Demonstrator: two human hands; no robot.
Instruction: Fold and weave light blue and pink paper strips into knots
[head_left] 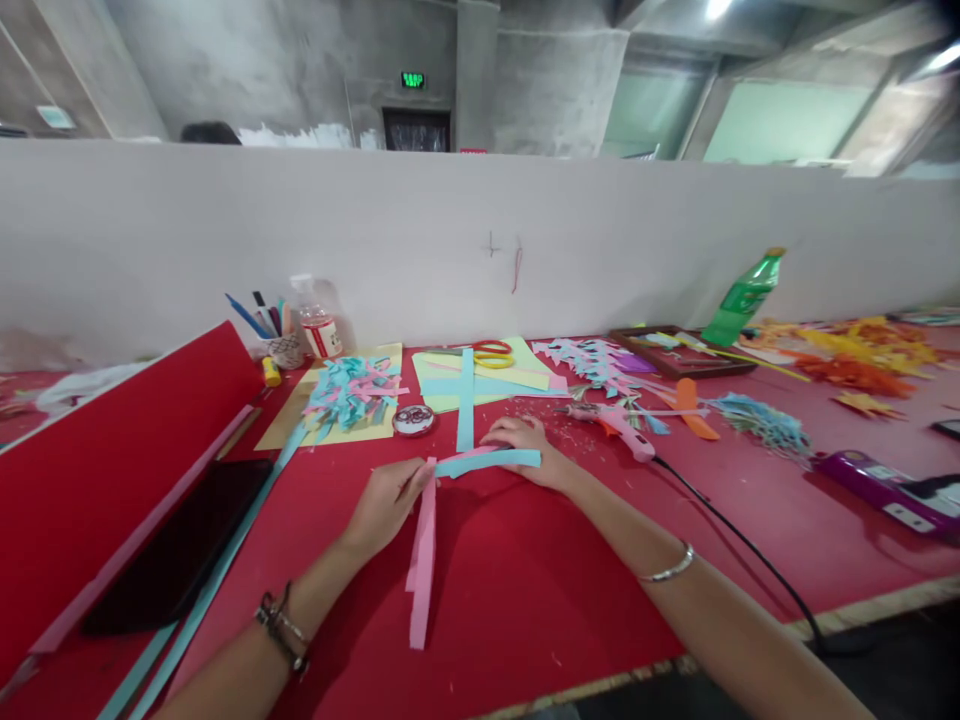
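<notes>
My left hand [388, 503] pinches paper strips where they cross. From it a pink paper strip [424, 570], folded or doubled, hangs toward the front of the red table. A light blue paper strip [487, 461] stretches from that hand to the right, with some pink along its upper edge. My right hand [525, 447] is closed around the right part of these strips, its fingers behind the blue one, partly hidden. Just beyond my hands, another blue paper strip [466, 400] lies upright in view, its far end on stacked coloured paper [433, 393].
Red-handled and yellow-handled scissors [491, 353] lie on the paper. A pink glue gun [622, 425] with a black cord rests to the right, near a purple power strip [885, 488]. At left are a dark tablet [180, 550], cut-paper fringes [352, 390] and a clear bottle [319, 325].
</notes>
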